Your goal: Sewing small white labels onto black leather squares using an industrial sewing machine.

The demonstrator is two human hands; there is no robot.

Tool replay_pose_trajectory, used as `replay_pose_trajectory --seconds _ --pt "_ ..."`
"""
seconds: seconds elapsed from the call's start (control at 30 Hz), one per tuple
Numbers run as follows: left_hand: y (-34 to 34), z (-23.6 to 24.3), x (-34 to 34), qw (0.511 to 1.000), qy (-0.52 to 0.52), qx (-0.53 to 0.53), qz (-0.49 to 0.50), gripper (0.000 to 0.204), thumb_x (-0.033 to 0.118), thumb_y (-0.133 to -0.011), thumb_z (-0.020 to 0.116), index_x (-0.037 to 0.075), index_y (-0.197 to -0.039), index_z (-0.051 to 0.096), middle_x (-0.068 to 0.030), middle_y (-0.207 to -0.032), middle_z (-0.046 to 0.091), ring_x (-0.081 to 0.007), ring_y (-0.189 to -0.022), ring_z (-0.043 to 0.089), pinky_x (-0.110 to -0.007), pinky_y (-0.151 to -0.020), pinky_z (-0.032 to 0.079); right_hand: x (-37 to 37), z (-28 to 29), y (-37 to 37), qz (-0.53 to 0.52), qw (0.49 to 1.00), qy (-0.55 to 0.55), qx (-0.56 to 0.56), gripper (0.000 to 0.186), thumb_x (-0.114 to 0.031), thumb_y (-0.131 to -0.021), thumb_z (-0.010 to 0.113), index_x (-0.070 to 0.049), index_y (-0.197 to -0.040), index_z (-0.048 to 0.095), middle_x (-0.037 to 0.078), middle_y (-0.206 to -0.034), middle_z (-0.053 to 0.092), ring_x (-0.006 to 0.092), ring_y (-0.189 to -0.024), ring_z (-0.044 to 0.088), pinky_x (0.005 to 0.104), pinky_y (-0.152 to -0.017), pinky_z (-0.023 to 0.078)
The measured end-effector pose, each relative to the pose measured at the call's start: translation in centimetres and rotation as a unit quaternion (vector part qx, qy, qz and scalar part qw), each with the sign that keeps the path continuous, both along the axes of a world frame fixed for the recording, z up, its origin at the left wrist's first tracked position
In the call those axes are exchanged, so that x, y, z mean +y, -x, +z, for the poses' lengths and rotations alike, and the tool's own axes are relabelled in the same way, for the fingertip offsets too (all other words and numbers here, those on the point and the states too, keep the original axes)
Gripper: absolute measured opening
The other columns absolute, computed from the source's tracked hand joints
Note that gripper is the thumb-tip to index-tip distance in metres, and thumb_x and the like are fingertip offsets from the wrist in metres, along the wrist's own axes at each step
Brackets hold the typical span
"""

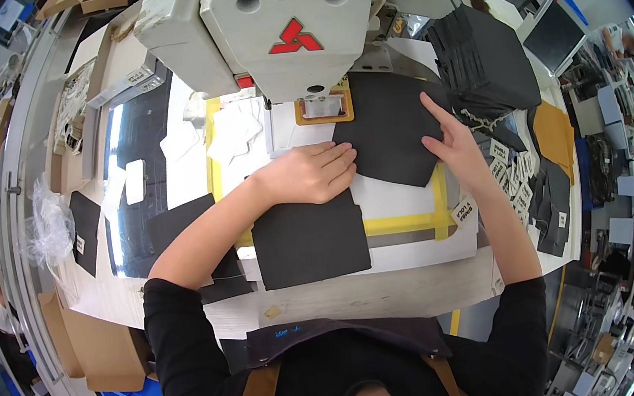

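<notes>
A black fabric panel (pixel 395 123) lies at a slant under the front of the white sewing machine head (pixel 291 29), its left corner by the orange-framed metal clamp (pixel 324 108). My left hand (pixel 312 173) rests flat with its fingers together on that panel's left edge. Below the same hand lies a second black panel (pixel 311 243), its upper edge partly covered by my hand and wrist. At the first panel's right edge my right hand (pixel 452 140) is open, index finger and thumb spread on the cloth.
A tall stack of black panels (pixel 483 60) stands at the right, with loose white labels (pixel 510 176) in front. White paper pieces (pixel 235 133) lie left of the clamp. More black pieces (pixel 180 220) lie beneath my left forearm. Yellow tape (pixel 400 224) marks the work surface.
</notes>
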State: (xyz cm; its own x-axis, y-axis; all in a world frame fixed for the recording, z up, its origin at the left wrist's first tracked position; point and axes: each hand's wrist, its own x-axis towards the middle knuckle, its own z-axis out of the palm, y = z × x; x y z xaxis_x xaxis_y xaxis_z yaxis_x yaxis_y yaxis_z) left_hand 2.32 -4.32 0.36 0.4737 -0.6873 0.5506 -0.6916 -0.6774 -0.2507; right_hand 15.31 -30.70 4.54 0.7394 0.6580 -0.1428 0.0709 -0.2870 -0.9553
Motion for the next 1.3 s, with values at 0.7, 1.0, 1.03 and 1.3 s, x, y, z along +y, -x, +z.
replay_pose_trajectory --seconds 0.7,1.0,1.03,1.3 --pt "2.4 -1.2 4.6 0.966 0.071 0.091 0.230 0.032 0.020 -0.079 0.072 0.003 -0.106 0.068 -0.0115 -0.112 0.069 -0.0267 -0.106 0.068 -0.038 -0.090 0.056 4.6 -3.5 1.9 0.166 0.893 0.078 -0.410 0.032 -0.010 -0.088 0.065 -0.008 -0.119 0.066 0.011 -0.135 0.057 0.0269 -0.122 0.055 0.0487 -0.117 0.024" --pt "3.5 -0.4 5.8 0.947 0.148 0.126 0.255 0.034 0.033 -0.074 0.078 0.005 -0.091 0.067 -0.0103 -0.107 0.068 -0.0252 -0.105 0.063 -0.040 -0.094 0.048 4.9 -4.0 2.2 0.161 0.886 0.060 -0.432 0.031 -0.011 -0.087 0.065 -0.008 -0.118 0.065 0.011 -0.135 0.057 0.0267 -0.121 0.055 0.0494 -0.117 0.024" --pt "3.5 -0.4 5.9 0.946 0.149 0.127 0.257 0.034 0.033 -0.074 0.078 0.005 -0.091 0.067 -0.0103 -0.107 0.068 -0.0252 -0.105 0.063 -0.040 -0.094 0.048 5.0 -4.0 2.2 0.159 0.892 0.058 -0.419 0.034 -0.008 -0.086 0.066 -0.008 -0.120 0.065 0.011 -0.135 0.057 0.0266 -0.123 0.054 0.0503 -0.117 0.024" --pt "3.3 -0.1 6.2 0.946 0.187 0.129 0.230 0.028 0.026 -0.071 0.081 0.006 -0.083 0.065 -0.0076 -0.105 0.068 -0.0234 -0.102 0.063 -0.040 -0.093 0.048 5.1 -4.3 1.8 0.147 0.890 0.050 -0.429 0.031 -0.010 -0.086 0.067 -0.009 -0.116 0.065 0.010 -0.135 0.057 0.0262 -0.118 0.056 0.0502 -0.117 0.027"
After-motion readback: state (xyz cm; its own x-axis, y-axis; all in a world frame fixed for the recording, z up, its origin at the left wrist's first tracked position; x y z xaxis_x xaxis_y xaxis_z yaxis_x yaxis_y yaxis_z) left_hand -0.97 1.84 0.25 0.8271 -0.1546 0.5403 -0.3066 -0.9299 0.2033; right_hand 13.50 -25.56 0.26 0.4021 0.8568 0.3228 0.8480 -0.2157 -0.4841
